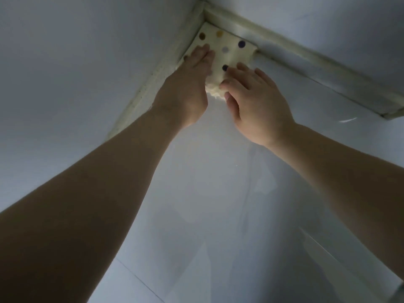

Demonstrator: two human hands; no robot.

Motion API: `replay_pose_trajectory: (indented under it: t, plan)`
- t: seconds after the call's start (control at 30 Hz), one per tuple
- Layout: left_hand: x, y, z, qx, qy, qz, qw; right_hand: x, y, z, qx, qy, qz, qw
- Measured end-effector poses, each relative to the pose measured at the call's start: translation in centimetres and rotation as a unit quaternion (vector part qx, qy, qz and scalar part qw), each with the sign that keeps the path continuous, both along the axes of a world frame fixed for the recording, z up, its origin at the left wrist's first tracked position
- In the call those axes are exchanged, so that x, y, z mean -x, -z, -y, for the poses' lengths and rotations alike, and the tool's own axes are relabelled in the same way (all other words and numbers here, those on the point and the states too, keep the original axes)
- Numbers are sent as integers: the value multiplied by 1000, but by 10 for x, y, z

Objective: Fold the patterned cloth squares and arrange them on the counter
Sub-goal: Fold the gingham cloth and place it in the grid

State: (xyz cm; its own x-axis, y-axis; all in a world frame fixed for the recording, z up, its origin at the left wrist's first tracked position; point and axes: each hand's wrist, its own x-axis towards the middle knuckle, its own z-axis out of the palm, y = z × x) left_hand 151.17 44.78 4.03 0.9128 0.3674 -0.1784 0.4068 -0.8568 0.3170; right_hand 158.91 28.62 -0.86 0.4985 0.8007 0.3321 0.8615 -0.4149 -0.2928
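A cream cloth square with coloured dots (227, 49) lies folded in the far corner of the pale counter (214, 182), tucked against both walls. My left hand (190, 84) rests flat on the cloth's left part, fingers together. My right hand (251, 99) touches the near right edge, fingers spread and fingertips on the cloth by a dark dot. A frayed near corner of the cloth shows between the two hands. Neither hand grips it.
Walls meet at the corner, with a cream sealant strip (284, 44) along the right wall and another (150, 84) along the left wall. The glossy counter stretches toward me. A tile seam (140, 281) runs across the near left.
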Motion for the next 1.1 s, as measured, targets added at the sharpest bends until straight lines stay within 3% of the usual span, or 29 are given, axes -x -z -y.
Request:
replay_pose_trajectory:
  t: [0.13,0.3,0.47,0.67,0.83,1.0,1.1]
  plan:
    - [54,-30,42,24,-147,132,980,40,-22,24,-65,0,6,998]
    - [162,-59,114,77,-282,221,930,129,-43,53,-87,-60,-80,991]
    - [270,-88,171,86,-447,223,862,215,-74,75,-114,-121,-138,976]
    - [391,-108,245,55,-534,242,808,312,-108,113,-100,-242,-165,951]
    - [501,-125,335,16,-583,256,771,418,-132,152,-73,-372,-183,907]
    - [623,-142,457,-37,-650,282,705,549,-159,229,-88,-473,-187,856]
    - [692,-155,535,-25,-698,277,659,620,-169,295,-91,-515,-196,829]
